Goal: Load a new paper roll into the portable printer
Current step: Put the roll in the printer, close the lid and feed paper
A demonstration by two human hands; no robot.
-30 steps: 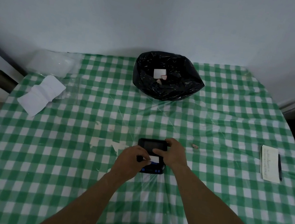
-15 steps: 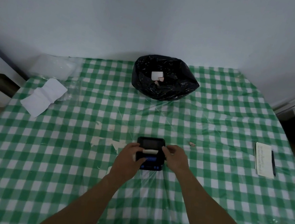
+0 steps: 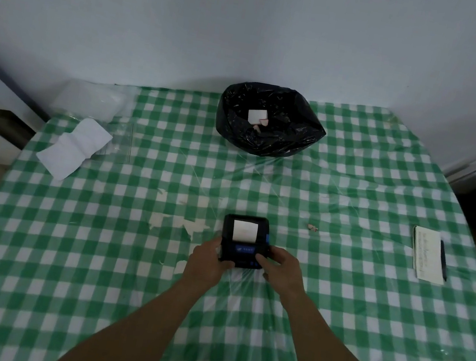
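Note:
A small black portable printer [image 3: 244, 239] with a blue front panel rests on the green checked tablecloth [image 3: 335, 307] near the table's middle. White paper [image 3: 244, 230] lies over its top, coming out of the slot. My left hand [image 3: 206, 265] grips the printer's near left side. My right hand [image 3: 283, 268] holds its near right corner, with a finger on the front panel buttons. The paper roll itself is hidden inside the printer.
A black bin bag [image 3: 270, 121] with paper scraps stands at the back. A folded white sheet [image 3: 73, 148] and clear plastic bags [image 3: 92, 101] lie at the back left. A notepad [image 3: 427, 257] with a pen [image 3: 443, 260] lies at the right. Torn paper bits [image 3: 194, 226] lie left of the printer.
My hands moved from the printer's top to its near sides. The white paper, a narrow strip before, now lies flat over the top, and the blue panel shows.

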